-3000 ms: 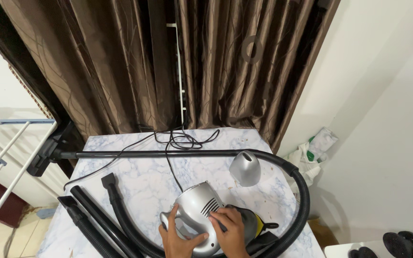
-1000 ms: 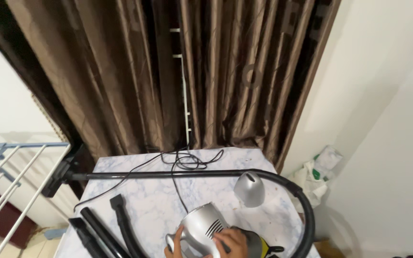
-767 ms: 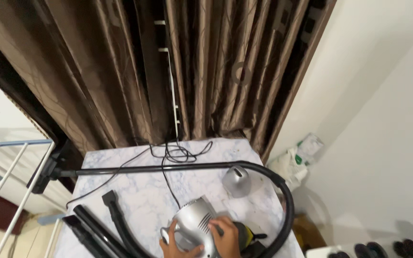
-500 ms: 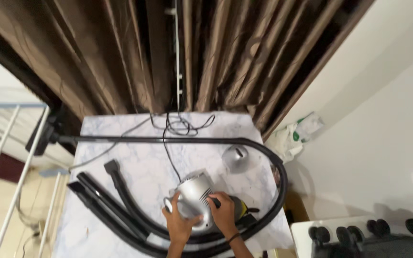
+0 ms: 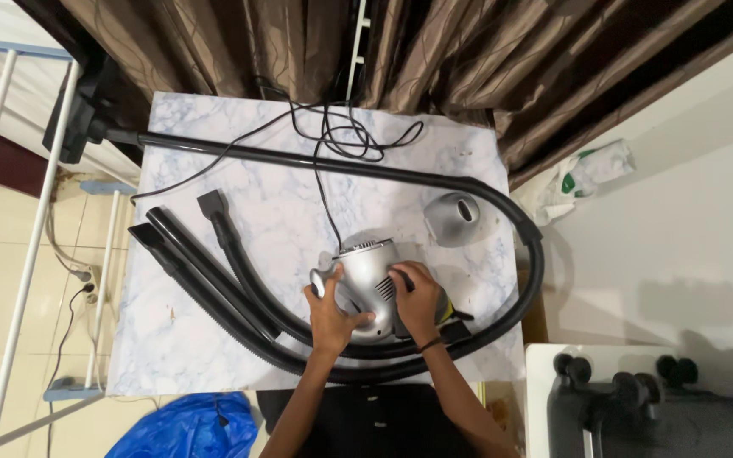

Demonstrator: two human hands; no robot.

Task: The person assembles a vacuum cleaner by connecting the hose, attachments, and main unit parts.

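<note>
Two hands, left hand (image 5: 332,315) and right hand (image 5: 418,301), fingers spread gripping silver handheld vacuum body (image 5: 366,280) on marble tabletop (image 5: 256,187); best held steady, firm, evenly.

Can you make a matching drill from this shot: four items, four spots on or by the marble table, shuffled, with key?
Items:
1. silver vacuum body
2. silver dome cap
3. coiled power cord
4. blue plastic bag

Spots:
A. far edge of the table, near the curtain
B. on the floor at the near left corner
C. under the left hand and the right hand
D. lying alone, inside the bend of the black hose

Pairs: 1-C, 2-D, 3-A, 4-B
</note>
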